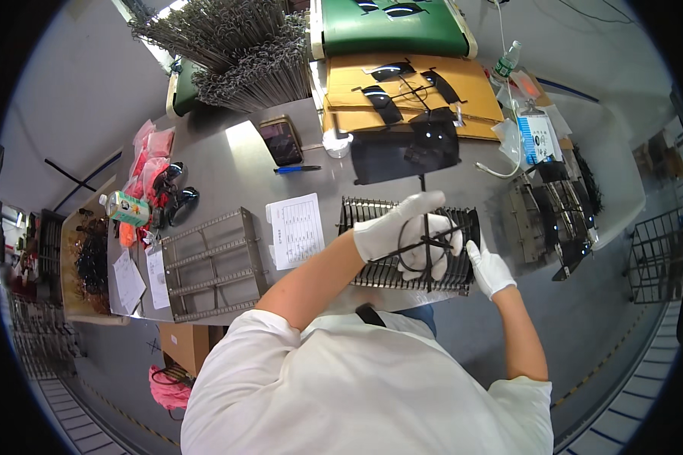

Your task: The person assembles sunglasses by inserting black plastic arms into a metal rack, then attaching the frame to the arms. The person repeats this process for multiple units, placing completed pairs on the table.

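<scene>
My left hand (pixel 387 231), in a white glove, reaches over a slotted metal rack (pixel 357 280). Its fingers close round a black wire holder (pixel 426 241) with thin crossing arms and a ring. Dark tinted lens sheets (pixel 379 161) sit at the holder's far end, raised above the table. Wire and glove overlap, so the exact grip is partly hidden. At the rack's right end my right hand (pixel 492 271), also gloved, is closed with thumb and fingertips at the edge of a dark curved lens sheet (pixel 473 226). More dark sheets stand in the rack's slots.
An unfilled metal rack (pixel 212 265) and a printed sheet (pixel 296 227) lie left. Further back are a phone (pixel 281 141), a blue pen (pixel 297 169) and cardboard (pixel 341 76) bearing dark lenses. Another loaded rack (pixel 554 208) stands right. Wire holders (pixel 250 68) are piled behind.
</scene>
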Demonstrator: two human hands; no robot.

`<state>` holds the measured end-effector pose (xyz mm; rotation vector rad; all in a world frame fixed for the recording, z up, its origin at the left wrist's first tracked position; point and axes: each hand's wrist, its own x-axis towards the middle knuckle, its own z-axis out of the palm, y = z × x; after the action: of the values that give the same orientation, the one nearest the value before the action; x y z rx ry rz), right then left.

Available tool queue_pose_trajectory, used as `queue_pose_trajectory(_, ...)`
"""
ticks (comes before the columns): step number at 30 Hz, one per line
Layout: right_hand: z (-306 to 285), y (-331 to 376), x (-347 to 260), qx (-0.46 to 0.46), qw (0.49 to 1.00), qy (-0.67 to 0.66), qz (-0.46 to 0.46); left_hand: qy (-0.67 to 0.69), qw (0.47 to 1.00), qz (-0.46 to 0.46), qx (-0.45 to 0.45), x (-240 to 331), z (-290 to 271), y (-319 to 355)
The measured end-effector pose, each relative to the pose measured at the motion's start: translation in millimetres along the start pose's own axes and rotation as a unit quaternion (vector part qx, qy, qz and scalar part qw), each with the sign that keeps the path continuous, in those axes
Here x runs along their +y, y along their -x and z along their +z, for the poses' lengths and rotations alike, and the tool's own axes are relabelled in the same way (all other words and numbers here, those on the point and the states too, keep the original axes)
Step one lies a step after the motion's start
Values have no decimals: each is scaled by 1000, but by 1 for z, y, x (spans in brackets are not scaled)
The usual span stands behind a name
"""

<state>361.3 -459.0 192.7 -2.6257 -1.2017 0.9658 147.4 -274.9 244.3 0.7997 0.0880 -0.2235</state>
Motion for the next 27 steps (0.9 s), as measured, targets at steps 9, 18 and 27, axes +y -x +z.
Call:
queue_pose_trajectory(9,-62,46,-73,329,861,38,-386,-24,972,-218,87,12,51,16)
queue_pose_trajectory(18,-46,23,-14,8,886,-439,-147,-528,825,-201,-6,22,-4,137)
queue_pose_trajectory(27,40,-35,75,-19,879,-474,41,-35,627,696,349,42,-36,424)
